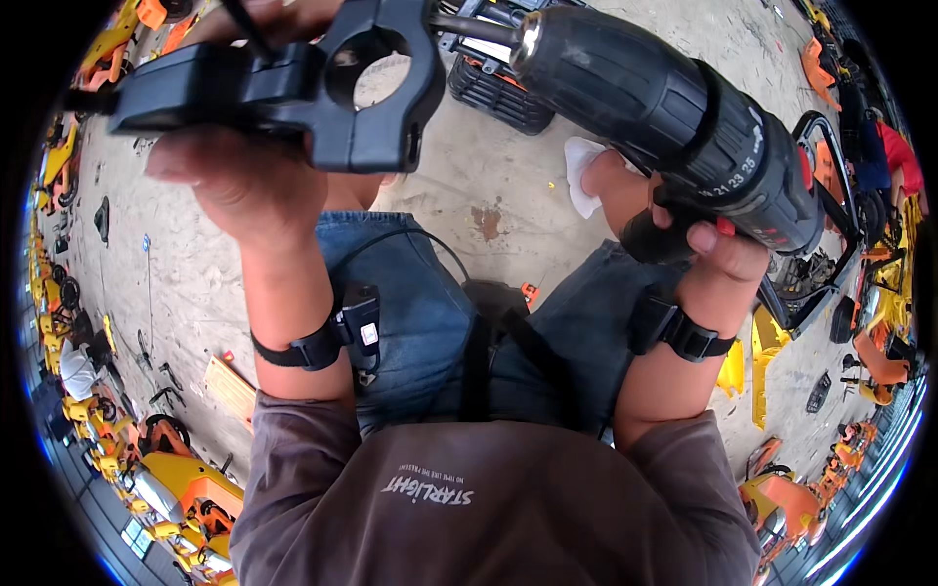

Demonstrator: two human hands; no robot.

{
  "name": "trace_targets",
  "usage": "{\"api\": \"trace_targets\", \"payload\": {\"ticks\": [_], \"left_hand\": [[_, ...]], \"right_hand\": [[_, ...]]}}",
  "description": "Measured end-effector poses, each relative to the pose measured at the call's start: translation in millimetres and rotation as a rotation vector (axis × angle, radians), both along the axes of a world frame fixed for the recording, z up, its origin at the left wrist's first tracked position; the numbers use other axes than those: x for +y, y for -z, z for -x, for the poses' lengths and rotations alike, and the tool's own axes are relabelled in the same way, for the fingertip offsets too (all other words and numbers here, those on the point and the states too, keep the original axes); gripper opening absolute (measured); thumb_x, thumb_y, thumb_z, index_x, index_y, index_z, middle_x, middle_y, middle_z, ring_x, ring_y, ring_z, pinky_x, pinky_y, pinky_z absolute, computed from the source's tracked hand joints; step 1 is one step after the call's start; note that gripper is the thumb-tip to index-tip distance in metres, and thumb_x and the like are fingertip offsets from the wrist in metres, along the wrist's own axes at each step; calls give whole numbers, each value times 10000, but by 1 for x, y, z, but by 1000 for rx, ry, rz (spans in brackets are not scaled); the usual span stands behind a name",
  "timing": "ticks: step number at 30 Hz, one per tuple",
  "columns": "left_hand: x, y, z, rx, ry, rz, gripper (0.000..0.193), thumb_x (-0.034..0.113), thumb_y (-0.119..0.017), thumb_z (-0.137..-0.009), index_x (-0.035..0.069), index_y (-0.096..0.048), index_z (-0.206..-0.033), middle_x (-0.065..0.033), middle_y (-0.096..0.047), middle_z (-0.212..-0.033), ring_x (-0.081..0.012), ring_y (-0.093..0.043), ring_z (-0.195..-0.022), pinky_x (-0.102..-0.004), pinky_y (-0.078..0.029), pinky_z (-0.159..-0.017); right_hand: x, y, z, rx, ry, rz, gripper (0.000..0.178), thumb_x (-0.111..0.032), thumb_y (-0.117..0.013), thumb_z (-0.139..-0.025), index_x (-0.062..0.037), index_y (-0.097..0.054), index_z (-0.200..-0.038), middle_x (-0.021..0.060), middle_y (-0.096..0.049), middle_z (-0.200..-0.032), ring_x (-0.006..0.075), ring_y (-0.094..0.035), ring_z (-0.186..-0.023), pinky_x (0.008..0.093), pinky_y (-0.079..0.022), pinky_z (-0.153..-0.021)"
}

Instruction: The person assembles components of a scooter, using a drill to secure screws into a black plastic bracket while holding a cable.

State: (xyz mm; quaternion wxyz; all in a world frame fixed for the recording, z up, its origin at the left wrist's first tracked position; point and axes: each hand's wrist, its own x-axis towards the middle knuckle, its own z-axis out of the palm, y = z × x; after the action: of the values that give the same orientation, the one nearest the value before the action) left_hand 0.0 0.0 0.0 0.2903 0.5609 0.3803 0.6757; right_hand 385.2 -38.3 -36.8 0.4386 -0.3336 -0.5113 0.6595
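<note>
My left hand (pixel 239 186) is wrapped round a black plastic part with a ring-shaped clamp (pixel 422 98) at its right end, held up at the upper left. Through the round opening of the clamp the floor shows. A black cordless drill (pixel 635 93) is gripped by its handle in my right hand (pixel 723 252), pointing up and left. Its metal bit (pixel 479 27) reaches the clamp's upper right side; whether it sits in a screw there is hidden. A thin dark rod (pixel 246 31) rises from the part near my left fingers.
Beyond the clamp a black slatted crate (pixel 503 98) stands on the concrete floor (pixel 489 181). A black frame (pixel 840 186) and yellow panels (pixel 767 361) lie at the right. Orange and yellow vehicle parts (pixel 186 479) crowd the left edge. A cable (pixel 430 234) crosses my lap.
</note>
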Motion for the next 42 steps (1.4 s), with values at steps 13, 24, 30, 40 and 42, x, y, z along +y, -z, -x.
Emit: {"api": "trace_targets", "payload": {"ticks": [13, 24, 30, 40, 42], "left_hand": [[0, 9, -2, -221, 214, 69, 922, 730, -608, -768, -19, -469, -1287, -266, -573, -1265, -366, -595, -1168, -377, -594, -837], [8, -13, -33, -92, -25, -95, 818, 658, -583, -867, -44, -472, -1270, -344, -634, -1135, -103, -500, -518, -186, -400, -491], [0, -15, -37, -5, -106, -66, 833, 560, -577, -935, -1, -301, -1486, -182, -598, -1244, -243, -654, -984, -303, -549, -665], [3, 1, -60, 234, -546, -354, 838, 397, -607, -922, 18, -144, -1508, -171, -392, -1412, -256, -482, -1194, -392, -377, -1056], [4, 2, -49, 306, -496, -401, 1252, 453, -814, -688, 35, 16, -1528, -201, -266, -1454, -298, -392, -1267, -449, -300, -1108]], "right_hand": [[38, -18, 39, -29, 318, -118, 481, -99, -838, -727, 11, -656, -1159, 104, -710, -1048, 222, -675, -964, 359, -528, -903], [37, -26, 67, -215, 642, -127, 430, -199, -830, -814, 27, -621, -1115, 89, -678, -1041, 145, -620, -932, 288, -496, -839], [33, -28, 67, -140, 620, -109, 451, -237, -804, -852, 23, -596, -1157, 87, -679, -1056, 134, -619, -935, 272, -494, -835], [28, -32, 68, -346, 558, -136, 560, -121, -886, -739, 28, -559, -1168, 79, -674, -1069, 138, -614, -951, 294, -510, -854], [29, -32, 74, -404, 611, -192, 630, -155, -923, -687, 40, -562, -1164, 95, -680, -1085, 145, -614, -966, 300, -504, -879]]}}
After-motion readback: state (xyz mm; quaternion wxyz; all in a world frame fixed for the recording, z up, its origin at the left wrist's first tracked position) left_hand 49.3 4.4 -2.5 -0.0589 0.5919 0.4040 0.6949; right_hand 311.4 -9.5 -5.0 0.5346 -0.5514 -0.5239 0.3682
